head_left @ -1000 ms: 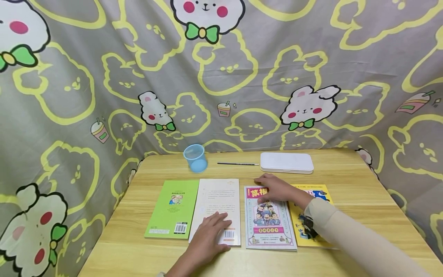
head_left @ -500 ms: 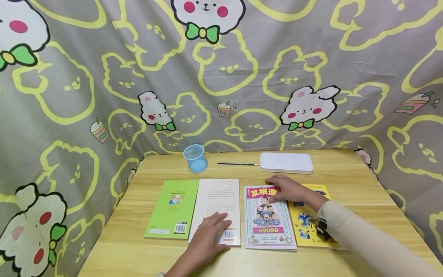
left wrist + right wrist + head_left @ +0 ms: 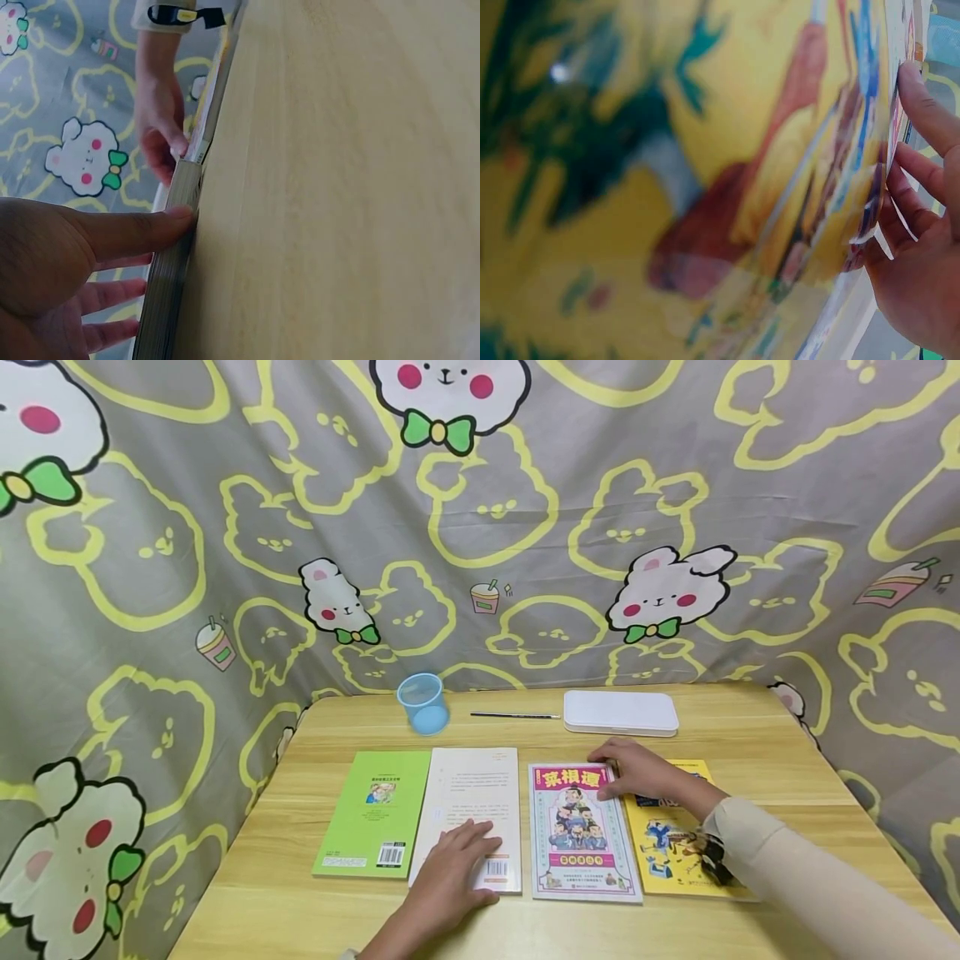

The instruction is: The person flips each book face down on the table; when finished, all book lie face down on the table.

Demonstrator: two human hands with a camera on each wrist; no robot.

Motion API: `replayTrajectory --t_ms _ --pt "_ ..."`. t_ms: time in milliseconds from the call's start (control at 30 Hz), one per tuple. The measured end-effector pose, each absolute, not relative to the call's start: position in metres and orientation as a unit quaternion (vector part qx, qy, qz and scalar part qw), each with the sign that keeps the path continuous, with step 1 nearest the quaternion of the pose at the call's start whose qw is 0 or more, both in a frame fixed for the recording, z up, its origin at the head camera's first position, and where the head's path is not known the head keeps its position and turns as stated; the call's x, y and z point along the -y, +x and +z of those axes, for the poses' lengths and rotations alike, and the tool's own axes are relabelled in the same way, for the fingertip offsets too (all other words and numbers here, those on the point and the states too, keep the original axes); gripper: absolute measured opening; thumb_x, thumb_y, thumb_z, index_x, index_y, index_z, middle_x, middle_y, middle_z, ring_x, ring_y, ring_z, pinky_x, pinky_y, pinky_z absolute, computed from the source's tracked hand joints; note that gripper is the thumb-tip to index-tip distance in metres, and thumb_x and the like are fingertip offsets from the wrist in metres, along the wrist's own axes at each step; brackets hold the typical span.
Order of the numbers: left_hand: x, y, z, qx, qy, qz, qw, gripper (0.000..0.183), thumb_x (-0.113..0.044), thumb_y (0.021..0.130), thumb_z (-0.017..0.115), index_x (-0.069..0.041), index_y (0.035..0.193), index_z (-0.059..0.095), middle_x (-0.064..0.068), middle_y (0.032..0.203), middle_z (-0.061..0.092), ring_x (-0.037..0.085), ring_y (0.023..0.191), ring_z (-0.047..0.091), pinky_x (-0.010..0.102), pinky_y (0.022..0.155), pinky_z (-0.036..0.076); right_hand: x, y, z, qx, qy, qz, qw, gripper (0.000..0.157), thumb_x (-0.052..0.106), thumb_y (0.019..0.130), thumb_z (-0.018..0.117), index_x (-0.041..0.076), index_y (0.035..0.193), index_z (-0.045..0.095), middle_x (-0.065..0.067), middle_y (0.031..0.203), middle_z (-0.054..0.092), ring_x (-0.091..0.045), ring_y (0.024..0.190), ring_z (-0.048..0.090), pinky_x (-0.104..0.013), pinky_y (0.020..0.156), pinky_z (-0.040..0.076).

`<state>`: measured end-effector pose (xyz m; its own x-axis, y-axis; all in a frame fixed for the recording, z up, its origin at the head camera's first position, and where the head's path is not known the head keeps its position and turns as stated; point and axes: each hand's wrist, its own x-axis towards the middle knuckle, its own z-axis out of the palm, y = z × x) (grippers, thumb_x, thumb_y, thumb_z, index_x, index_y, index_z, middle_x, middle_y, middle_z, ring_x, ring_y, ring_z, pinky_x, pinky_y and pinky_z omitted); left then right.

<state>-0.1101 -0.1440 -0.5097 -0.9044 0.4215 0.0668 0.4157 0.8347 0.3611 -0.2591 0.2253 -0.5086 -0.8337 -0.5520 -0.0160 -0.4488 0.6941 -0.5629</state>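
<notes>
Four books would be too exact, so: several books lie in a row on the wooden table. My left hand (image 3: 453, 864) rests with spread fingers on the lower part of a white book (image 3: 474, 785); in the left wrist view its thumb touches the page edge (image 3: 165, 292). A green book (image 3: 378, 814) lies just left of it. My right hand (image 3: 648, 777), fingers loosely extended, lies across the top of a yellow book (image 3: 660, 868), its fingertips at the upper right corner of a pink-titled comic book (image 3: 577, 878). The yellow cover (image 3: 630, 187) fills most of the right wrist view.
Along the back of the wooden table (image 3: 262, 827) stand a light blue mesh cup (image 3: 426, 706), a thin dark pencil (image 3: 516, 716) and a white case (image 3: 621, 711). A grey curtain with cartoon rabbits (image 3: 517, 635) hangs behind and at both sides.
My right hand has slid rightward from the comic book's title toward the yellow book, uncovering the title. The left hand and the books look the same.
</notes>
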Motion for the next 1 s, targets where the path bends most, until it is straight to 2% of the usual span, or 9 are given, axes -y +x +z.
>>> replayTrajectory --t_ms 300,500,667,800,1000 --pt "0.142 -0.11 -0.507 -0.959 0.218 0.181 0.006 0.073 -0.038 0.073 0.091 -0.019 0.138 0.065 0.003 0.154 0.053 0.035 0.146 0.043 0.061 0.118 0.035 -0.225 -0.261 -0.51 -0.918 -0.263 -0.282 0.091 0.055 0.038 0.085 0.085 0.012 0.13 0.068 -0.007 0.13 0.061 -0.032 0.122 0.055 -0.051 0.099 0.05" --pt "0.136 -0.112 -0.503 -0.962 0.216 0.166 0.004 0.069 -0.05 0.075 0.087 -0.018 0.133 0.068 0.004 0.15 0.056 0.034 0.142 0.046 0.057 0.119 0.036 -0.224 -0.261 -0.509 -0.911 -0.278 -0.292 0.087 0.051 0.033 0.088 0.083 0.01 0.13 0.067 -0.007 0.126 0.062 -0.028 0.114 0.058 -0.048 0.093 0.052" --pt "0.127 -0.116 -0.5 -0.961 0.22 0.17 -0.007 0.064 -0.051 0.074 0.087 -0.016 0.126 0.071 0.006 0.142 0.06 0.031 0.134 0.052 0.054 0.114 0.042 -0.226 -0.26 -0.509 -0.907 -0.286 -0.297 0.084 0.05 0.031 0.088 0.083 0.01 0.13 0.067 -0.006 0.124 0.062 -0.024 0.109 0.058 -0.045 0.089 0.052" --pt "0.119 -0.117 -0.5 -0.957 0.222 0.185 0.004 0.069 -0.048 0.075 0.087 -0.015 0.132 0.069 0.006 0.144 0.059 0.033 0.137 0.049 0.056 0.114 0.041 -0.226 -0.262 -0.509 -0.905 -0.285 -0.303 0.086 0.05 0.031 0.088 0.084 0.009 0.13 0.067 -0.006 0.123 0.062 -0.023 0.107 0.057 -0.044 0.088 0.052" --pt "0.106 -0.118 -0.502 -0.954 0.232 0.189 0.018 0.08 -0.048 0.074 0.088 -0.015 0.142 0.062 0.005 0.153 0.054 0.038 0.148 0.039 0.058 0.12 0.033 -0.226 -0.261 -0.509 -0.903 -0.277 -0.315 0.094 0.049 0.029 0.087 0.084 0.01 0.129 0.067 -0.005 0.121 0.062 -0.02 0.104 0.056 -0.042 0.087 0.051"
